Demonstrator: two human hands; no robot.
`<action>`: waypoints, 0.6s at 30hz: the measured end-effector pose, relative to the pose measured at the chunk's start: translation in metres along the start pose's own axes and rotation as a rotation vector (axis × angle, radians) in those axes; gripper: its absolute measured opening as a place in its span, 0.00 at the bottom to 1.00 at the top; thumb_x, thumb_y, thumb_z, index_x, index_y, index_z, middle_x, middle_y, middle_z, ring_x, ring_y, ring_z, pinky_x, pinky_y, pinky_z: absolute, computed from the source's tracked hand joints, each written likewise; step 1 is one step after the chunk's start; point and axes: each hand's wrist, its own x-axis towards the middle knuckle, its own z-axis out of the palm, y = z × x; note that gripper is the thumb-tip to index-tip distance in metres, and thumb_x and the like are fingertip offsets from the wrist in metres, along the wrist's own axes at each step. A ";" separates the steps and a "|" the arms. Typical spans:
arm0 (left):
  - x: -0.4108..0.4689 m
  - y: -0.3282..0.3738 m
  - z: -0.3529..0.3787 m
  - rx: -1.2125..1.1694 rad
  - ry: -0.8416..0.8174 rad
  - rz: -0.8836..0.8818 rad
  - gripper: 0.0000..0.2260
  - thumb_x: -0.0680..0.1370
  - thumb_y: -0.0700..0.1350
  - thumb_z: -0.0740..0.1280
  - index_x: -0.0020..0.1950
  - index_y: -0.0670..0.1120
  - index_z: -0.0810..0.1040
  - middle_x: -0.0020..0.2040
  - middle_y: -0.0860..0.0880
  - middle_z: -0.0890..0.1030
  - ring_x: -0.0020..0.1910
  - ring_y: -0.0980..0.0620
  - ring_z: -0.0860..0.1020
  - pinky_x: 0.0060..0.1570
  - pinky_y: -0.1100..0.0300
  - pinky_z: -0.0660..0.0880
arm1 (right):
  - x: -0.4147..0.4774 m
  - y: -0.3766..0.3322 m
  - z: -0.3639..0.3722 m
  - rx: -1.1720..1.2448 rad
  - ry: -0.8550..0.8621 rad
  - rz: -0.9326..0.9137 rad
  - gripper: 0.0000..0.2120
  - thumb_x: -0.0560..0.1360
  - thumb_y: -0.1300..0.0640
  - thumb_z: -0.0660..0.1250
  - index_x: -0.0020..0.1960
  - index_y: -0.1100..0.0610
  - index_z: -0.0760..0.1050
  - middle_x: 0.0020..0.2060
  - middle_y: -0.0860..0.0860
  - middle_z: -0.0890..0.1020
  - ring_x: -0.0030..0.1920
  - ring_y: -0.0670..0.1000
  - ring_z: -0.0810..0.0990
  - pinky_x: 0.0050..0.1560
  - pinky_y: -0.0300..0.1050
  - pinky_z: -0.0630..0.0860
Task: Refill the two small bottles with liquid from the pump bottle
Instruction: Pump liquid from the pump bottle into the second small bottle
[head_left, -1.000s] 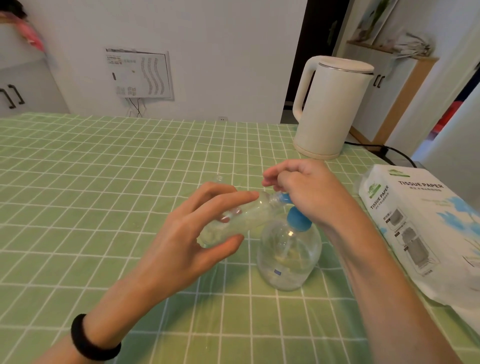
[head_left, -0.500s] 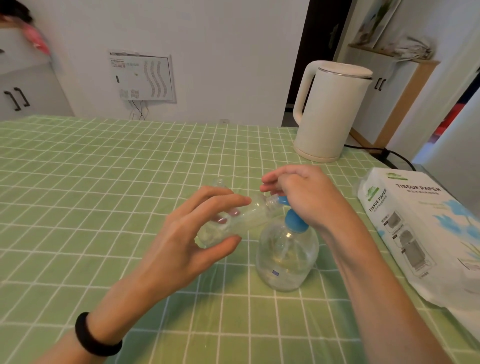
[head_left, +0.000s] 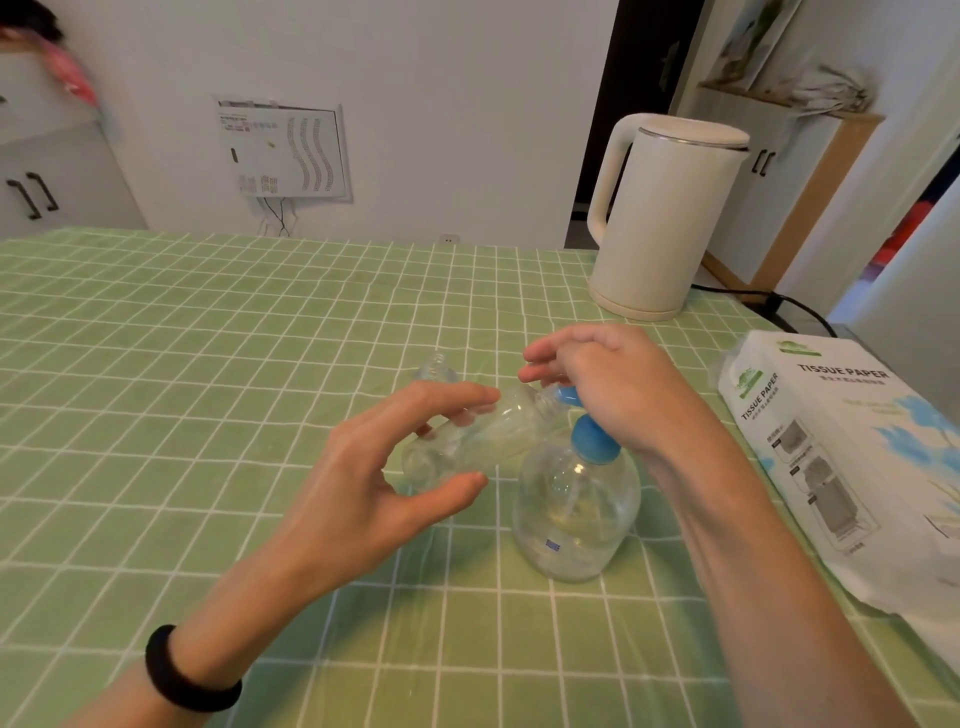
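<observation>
Already my left hand (head_left: 363, 483) pinched the small bottle (head_left: 467, 441) on its side, neck pointing right at the pump bottle (head_left: 574, 514) spout (head_left: 565, 396), mid-table toward the right edge; my right hand (head_left: 608, 384) curled over the pump.

Tablecloth (head_left: 208, 364): light green with a white grid of squares.
Pump bottle (head_left: 574, 514): clear body — bright blue pump head and collar, small blue mark low on the front.
Small bottle (head_left: 483, 431): clear, colourless.
Second small bottle (head_left: 435, 366): clear too.
Kettle (head_left: 665, 218): cream white, thin silver rim at the lid.
Tissue pack (head_left: 841, 457): white — green logo, grey lettering, pale blue print.
Wristband (head_left: 182, 675): black.
</observation>
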 end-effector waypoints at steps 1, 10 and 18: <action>0.000 -0.001 0.000 0.002 -0.003 -0.006 0.24 0.75 0.49 0.75 0.71 0.57 0.77 0.63 0.60 0.83 0.61 0.53 0.83 0.56 0.61 0.77 | 0.000 0.001 0.001 0.004 -0.012 0.018 0.16 0.80 0.61 0.58 0.49 0.50 0.84 0.44 0.44 0.88 0.50 0.41 0.83 0.52 0.37 0.75; -0.002 -0.002 -0.001 0.007 -0.004 -0.013 0.22 0.75 0.48 0.75 0.69 0.52 0.79 0.63 0.58 0.84 0.60 0.52 0.83 0.56 0.59 0.77 | -0.001 0.003 -0.004 0.047 0.024 -0.007 0.15 0.79 0.59 0.58 0.47 0.49 0.84 0.45 0.43 0.88 0.52 0.43 0.83 0.55 0.41 0.76; -0.001 -0.004 -0.004 0.005 -0.022 -0.008 0.22 0.76 0.48 0.76 0.69 0.55 0.78 0.63 0.59 0.83 0.61 0.53 0.83 0.57 0.61 0.77 | -0.002 0.005 -0.001 0.021 -0.012 0.053 0.17 0.80 0.61 0.57 0.50 0.50 0.84 0.46 0.43 0.88 0.49 0.37 0.81 0.46 0.35 0.71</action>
